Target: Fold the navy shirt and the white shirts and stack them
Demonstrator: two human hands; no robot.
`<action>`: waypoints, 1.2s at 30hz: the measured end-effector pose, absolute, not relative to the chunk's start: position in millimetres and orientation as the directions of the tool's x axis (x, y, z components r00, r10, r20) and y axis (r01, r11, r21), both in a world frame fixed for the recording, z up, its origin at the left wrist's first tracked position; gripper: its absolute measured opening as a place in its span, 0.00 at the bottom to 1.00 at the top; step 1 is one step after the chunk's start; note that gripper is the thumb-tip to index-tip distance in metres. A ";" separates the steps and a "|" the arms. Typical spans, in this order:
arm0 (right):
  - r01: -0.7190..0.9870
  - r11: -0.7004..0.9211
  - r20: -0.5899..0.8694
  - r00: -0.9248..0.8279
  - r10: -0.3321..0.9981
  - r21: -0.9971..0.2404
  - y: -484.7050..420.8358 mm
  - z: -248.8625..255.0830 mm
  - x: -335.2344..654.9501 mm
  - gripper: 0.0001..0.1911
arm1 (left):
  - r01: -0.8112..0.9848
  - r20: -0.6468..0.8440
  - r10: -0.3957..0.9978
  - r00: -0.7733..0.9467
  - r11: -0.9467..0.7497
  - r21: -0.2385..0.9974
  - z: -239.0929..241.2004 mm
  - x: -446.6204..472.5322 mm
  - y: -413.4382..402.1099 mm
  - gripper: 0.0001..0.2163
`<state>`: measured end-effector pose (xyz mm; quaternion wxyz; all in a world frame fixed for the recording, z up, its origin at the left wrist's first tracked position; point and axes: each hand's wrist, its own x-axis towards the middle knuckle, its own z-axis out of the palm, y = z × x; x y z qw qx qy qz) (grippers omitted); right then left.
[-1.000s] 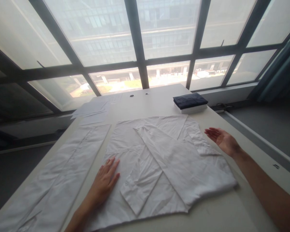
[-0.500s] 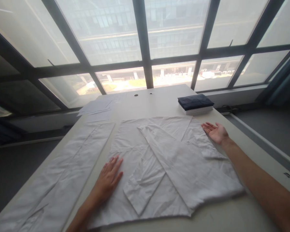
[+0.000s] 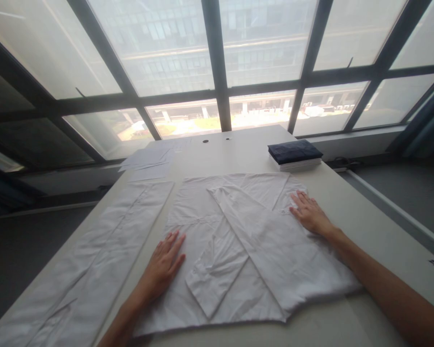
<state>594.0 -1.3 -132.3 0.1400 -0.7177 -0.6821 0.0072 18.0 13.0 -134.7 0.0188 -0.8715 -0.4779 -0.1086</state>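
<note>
White garment (image 3: pixel 255 248) lies beneath left hand (image 3: pixel 163 262) and right hand (image 3: pixel 311 213).

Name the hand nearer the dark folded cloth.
Right: the right hand is on the white garment, on the near side of the dark folded cloth; the left hand is at the garment's left side, farther from the cloth.

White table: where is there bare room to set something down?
Bare table lies beyond the spread white garment, between the papers and the dark folded cloth. A strip also runs between the right hand and the table's right edge. Crowded: the middle, under that garment, and the left, under the long white cloth.
</note>
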 end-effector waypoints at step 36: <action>0.925 -0.105 0.256 0.208 0.944 -0.364 -2.9 -139.8 619.8 0.25 | 0.824 0.205 0.860 0.467 -0.507 0.252 -102.1 38.7 -0.8 0.23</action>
